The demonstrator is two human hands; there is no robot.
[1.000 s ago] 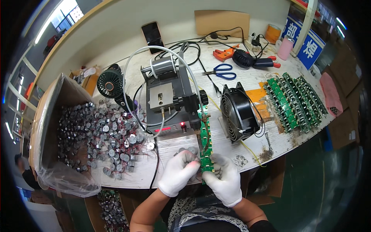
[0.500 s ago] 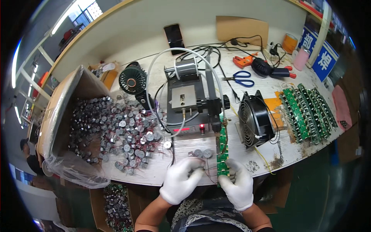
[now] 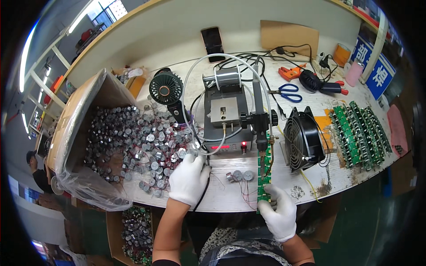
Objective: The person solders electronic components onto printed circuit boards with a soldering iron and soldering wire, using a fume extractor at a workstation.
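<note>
My left hand (image 3: 188, 181), in a white glove, is at the right edge of a heap of small round metal motors (image 3: 153, 148). Its fingers are bent together at the tips, and what they hold is hidden; thin wires (image 3: 217, 178) show beside it. My right hand (image 3: 279, 213), also gloved, pinches the near end of a narrow green circuit board strip (image 3: 264, 190). The strip runs away from me under a soldering iron (image 3: 262, 144) clamped upright in a holder. Left of the strip, several motors (image 3: 238, 176) lie in a row, their thin wires trailing toward me.
A soldering machine (image 3: 227, 115) with a solder spool (image 3: 227, 77) stands mid-table. On its right are a black fan (image 3: 304, 139), blue scissors (image 3: 289, 93) and stacked green boards (image 3: 357, 135). A plastic-lined carton (image 3: 75, 133) lies at the left, near a small fan (image 3: 165, 88).
My left hand has left the wires beside the board and moved left and away to the motor heap. My right hand stays on the board's near end. The view has shifted slightly.
</note>
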